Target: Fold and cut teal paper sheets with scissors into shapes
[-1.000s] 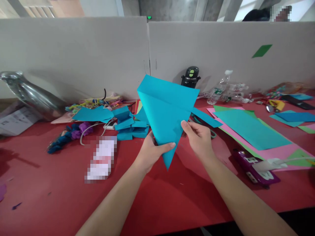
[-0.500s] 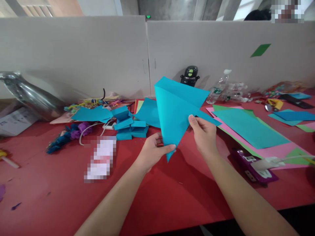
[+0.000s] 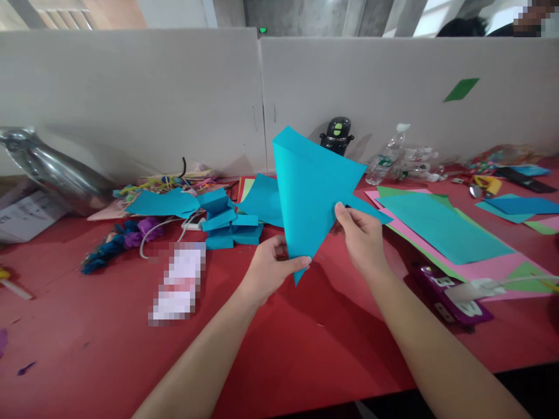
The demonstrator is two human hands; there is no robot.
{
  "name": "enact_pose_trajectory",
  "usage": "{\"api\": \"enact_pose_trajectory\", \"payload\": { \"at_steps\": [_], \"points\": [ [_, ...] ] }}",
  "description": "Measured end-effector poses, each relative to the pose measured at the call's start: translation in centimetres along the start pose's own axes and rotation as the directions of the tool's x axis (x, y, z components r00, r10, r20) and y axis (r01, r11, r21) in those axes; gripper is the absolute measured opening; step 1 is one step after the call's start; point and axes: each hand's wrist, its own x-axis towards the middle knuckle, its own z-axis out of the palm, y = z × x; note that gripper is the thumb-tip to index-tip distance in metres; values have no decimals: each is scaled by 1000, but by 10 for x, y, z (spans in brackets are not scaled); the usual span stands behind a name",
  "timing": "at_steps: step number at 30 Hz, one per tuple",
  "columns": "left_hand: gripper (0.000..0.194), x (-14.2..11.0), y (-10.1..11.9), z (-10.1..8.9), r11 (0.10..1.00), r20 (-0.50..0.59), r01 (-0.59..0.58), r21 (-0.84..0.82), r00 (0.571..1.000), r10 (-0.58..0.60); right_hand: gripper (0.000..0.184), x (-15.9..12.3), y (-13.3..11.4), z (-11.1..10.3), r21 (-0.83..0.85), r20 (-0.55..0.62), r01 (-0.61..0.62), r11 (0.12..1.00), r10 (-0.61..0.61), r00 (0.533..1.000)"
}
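A sheet of blue paper (image 3: 305,192), curled into a cone with its point down, is held above the red table. My left hand (image 3: 273,267) is closed on it near the lower tip, thumb in front and fingers behind. At the right edge, my right hand (image 3: 362,235) pinches the paper where a narrow corner sticks out to the right. Behind my left hand, folded blue paper pieces (image 3: 231,224) stand on the table, with flat blue sheets (image 3: 163,202) to their left.
Pink, green and teal sheets (image 3: 449,224) lie at the right, near a purple power strip (image 3: 449,299) with a plug in it. Plastic bottles (image 3: 386,157) and a black flask (image 3: 337,134) stand by the partition (image 3: 131,99). A metal jug (image 3: 61,169) is far left.
The cone's upper part has risen slightly, and its top opening looks narrower, with the inside less visible. Both hands keep nearly the same place and grip.
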Motion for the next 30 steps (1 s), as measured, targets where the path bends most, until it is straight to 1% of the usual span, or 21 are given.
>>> {"api": "enact_pose_trajectory", "payload": {
  "at_steps": [7,18,23,27,30],
  "points": [
    [44,2,-2,0,1000,-2,14,-1,1000,-14,49,-1,-7,0,-62,4,13,998,-13,1000],
    [41,3,0,0,999,-10,14,28,1000,-14,48,-2,-7,-1,-58,2,49,997,-49,999],
    [35,2,1,-1,999,67,36,25,997,-37,49,1,-3,-4,-63,-18,71,996,-72,997],
    [30,1,1,-2,998,100,69,10,993,-70,51,2,0,-5,-70,-34,74,995,-77,996],
    [28,0,1,-1,998,123,59,36,990,-63,50,4,2,-6,-72,-35,74,995,-76,996]
  ]
}}
